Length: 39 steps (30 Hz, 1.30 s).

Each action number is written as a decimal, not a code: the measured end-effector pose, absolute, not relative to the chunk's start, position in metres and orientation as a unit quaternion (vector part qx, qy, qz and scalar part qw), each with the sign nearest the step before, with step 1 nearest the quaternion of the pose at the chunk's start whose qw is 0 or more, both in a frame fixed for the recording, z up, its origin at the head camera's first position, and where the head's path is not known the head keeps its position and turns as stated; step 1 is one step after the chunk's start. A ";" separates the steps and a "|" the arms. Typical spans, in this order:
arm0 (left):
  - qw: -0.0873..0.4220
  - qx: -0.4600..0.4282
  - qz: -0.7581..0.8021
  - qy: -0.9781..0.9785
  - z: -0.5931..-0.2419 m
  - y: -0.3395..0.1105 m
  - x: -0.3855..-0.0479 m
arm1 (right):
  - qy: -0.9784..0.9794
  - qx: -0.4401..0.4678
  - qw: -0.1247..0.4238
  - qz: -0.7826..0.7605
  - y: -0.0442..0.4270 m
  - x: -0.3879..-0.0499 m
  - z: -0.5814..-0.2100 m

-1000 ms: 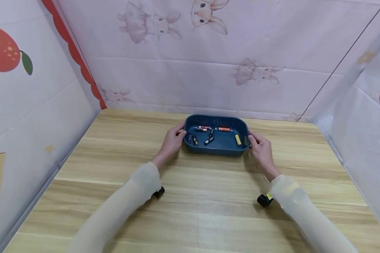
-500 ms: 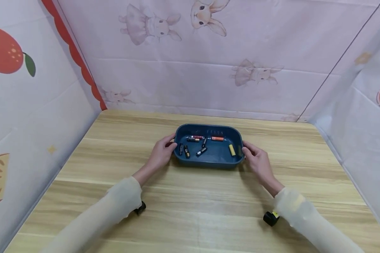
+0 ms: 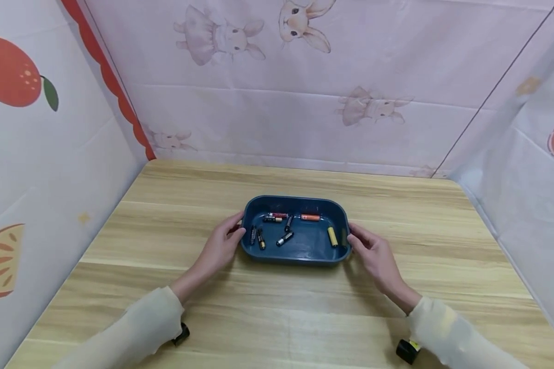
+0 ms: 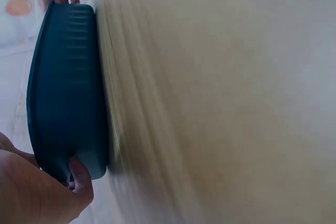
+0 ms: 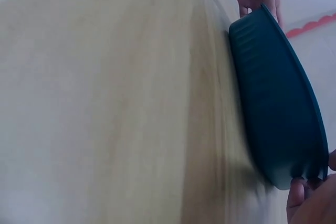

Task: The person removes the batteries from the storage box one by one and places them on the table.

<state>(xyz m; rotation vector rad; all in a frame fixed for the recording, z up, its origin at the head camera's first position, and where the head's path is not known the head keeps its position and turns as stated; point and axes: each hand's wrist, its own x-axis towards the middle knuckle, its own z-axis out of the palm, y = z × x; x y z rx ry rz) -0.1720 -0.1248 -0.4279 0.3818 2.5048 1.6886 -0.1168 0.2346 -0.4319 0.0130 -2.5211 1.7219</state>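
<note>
A dark blue plastic basin (image 3: 307, 250) with rounded corners is near the middle of the wooden table in the head view. Inside lie several loose batteries: a yellow battery (image 3: 332, 237) at the right, an orange battery (image 3: 310, 218) along the far side, and mostly black batteries (image 3: 261, 239) toward the left. My left hand (image 3: 219, 245) grips the basin's left end, and my right hand (image 3: 379, 264) grips its right end. Both wrist views show the basin's outer wall (image 4: 71, 87) close to the tabletop; whether its base touches is unclear. Fingers under the rim are partly hidden.
Light wood tabletop (image 3: 166, 205) surrounds the basin. Behind it hangs a pink sheet (image 3: 277, 128) with rabbit drawings, and printed white sheets (image 3: 64, 179) enclose both sides. Black wrist cameras (image 3: 407, 351) protrude below the sleeves.
Both hands have brought the basin from the table's far edge toward me and somewhat to the left. The batteries keep about the same places inside it.
</note>
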 end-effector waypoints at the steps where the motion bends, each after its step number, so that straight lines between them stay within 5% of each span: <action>1: 0.048 0.128 0.554 0.821 -0.427 -0.126 -0.169 | -0.826 0.007 0.043 0.562 0.234 -0.114 -0.432; 39: 0.087 0.121 0.550 0.822 -0.421 -0.168 -0.084 | -0.804 -0.006 -0.012 0.595 0.200 -0.044 -0.425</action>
